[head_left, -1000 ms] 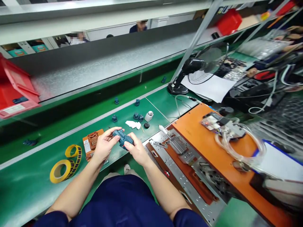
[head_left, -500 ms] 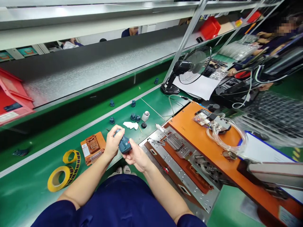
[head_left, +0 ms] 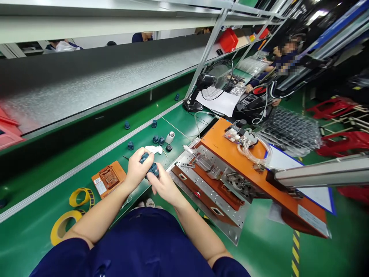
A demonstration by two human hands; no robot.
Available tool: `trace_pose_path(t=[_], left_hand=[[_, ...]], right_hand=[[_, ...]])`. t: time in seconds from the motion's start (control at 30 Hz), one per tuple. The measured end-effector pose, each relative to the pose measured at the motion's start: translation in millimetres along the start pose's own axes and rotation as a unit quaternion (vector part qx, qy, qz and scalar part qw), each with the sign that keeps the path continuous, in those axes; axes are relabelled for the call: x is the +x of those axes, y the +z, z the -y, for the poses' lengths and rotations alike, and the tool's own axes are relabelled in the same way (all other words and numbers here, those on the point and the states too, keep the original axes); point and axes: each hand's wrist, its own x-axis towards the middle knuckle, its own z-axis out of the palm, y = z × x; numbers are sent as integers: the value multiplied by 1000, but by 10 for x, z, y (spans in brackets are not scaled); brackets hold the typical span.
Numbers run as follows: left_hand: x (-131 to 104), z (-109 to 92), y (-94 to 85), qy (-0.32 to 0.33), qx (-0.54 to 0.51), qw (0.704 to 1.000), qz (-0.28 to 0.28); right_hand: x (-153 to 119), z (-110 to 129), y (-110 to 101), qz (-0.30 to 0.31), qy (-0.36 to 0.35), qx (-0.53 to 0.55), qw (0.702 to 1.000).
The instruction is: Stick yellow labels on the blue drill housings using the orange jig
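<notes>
Both hands meet on a small dark blue power tool (head_left: 154,169) with a rounded plastic body. My left hand (head_left: 136,167) is closed around its upper left end, fingers over the top. My right hand (head_left: 165,185) grips the lower right end, thumb on its face. Much of the body is hidden by my fingers. Below and left of my left hand lies an orange fixture (head_left: 113,176) with a shaped recess and a white label. Just beyond my hands are a crumpled white cloth (head_left: 154,149), a black round cap (head_left: 169,147) and a white bottle (head_left: 170,137).
Several dark blue parts (head_left: 130,145) stand across the green bench. Yellow label rolls (head_left: 75,215) lie at left. An orange machine (head_left: 215,143) with a metal plate stands at right. Behind it are a black fan (head_left: 201,85) and a co-worker (head_left: 285,57).
My view has swung to the right, so the scene shifts left. The tool has turned in my hands, and its red mark no longer shows. Both hands still hold it.
</notes>
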Motion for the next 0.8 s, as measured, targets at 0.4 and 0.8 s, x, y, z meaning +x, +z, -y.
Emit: trace_pose_path(t=[0.4,0.8], left_hand=[[-169,378,66,-131,-378,903,153],[-375,180,443,-236,-462,819,247]], right_hand=[[-208,-63,121,-236,-70,-115,962],[-515,-313,-71,-290,-151,-379,865]])
